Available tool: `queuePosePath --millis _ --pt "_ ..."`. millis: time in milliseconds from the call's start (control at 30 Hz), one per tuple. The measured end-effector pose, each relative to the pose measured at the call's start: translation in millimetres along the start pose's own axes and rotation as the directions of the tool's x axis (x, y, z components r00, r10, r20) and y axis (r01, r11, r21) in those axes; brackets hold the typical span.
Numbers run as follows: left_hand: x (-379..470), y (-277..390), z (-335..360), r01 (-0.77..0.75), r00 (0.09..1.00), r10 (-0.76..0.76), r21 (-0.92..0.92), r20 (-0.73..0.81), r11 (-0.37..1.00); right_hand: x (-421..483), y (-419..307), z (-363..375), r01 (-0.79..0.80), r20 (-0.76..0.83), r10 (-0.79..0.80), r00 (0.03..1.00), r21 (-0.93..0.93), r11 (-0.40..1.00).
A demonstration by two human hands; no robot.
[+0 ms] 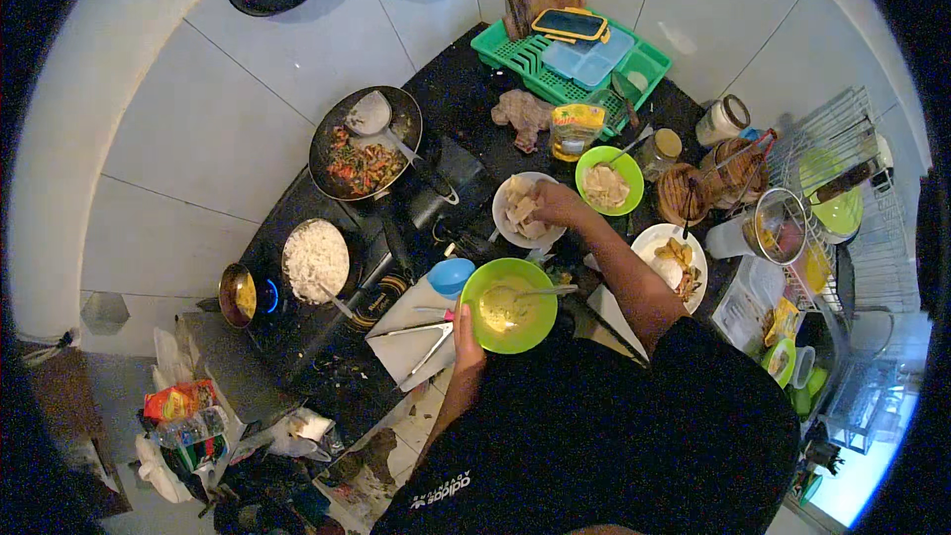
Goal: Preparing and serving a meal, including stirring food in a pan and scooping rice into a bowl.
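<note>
My left hand (468, 338) grips the left rim of a green bowl (518, 342) with yellow batter and a spoon (546, 290) in it. My right hand (556, 204) reaches into a white bowl (542, 244) of pale, flat food pieces (518, 200), its fingers among them; whether they pinch a piece is hidden. Right of that hand stands another green bowl (637, 186) with similar pieces and a utensil. A blue bowl (451, 277) and metal tongs (425, 345) lie on a white board (401, 357) beside my left hand.
On the left, a small pan (238, 293) sits by a blue flame (273, 296). Beyond are a bowl of rice (316, 260) and a wok (319, 156) of chopped food with a ladle. A served plate (698, 260), jars, an oil pouch (577, 132) and a green dish rack (513, 59) stand around.
</note>
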State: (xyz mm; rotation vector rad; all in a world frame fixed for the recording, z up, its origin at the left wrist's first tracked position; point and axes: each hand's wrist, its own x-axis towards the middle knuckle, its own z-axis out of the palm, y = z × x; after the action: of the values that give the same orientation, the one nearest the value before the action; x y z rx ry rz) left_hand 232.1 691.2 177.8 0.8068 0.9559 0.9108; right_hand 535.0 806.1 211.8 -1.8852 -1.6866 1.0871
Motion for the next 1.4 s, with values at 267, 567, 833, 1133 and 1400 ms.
queuePosePath --millis 267,567,833,1133,1400 --pt "9 -5 -4 -0.002 1.000 0.003 -0.052 0.020 0.999 10 22 17 0.017 -0.113 -0.033 0.993 -0.138 0.990" --pt "14 -8 1 -0.049 0.999 0.049 0.040 -0.012 0.998 -4 21 10 0.073 -0.239 -0.103 0.966 -0.128 0.989" --pt "47 -20 16 -0.264 0.962 0.229 0.313 0.147 0.912 -25 19 -23 0.190 -0.411 -0.100 0.906 0.182 0.965" --pt "51 -14 41 -0.196 0.975 0.201 -0.064 0.096 0.979 -114 -97 -56 0.212 -0.275 -0.220 0.936 -0.060 0.975" --pt "34 1 31 -0.501 0.852 0.516 0.427 0.089 0.753 -114 -104 -10 0.340 -0.117 -0.433 0.894 -0.452 0.825"
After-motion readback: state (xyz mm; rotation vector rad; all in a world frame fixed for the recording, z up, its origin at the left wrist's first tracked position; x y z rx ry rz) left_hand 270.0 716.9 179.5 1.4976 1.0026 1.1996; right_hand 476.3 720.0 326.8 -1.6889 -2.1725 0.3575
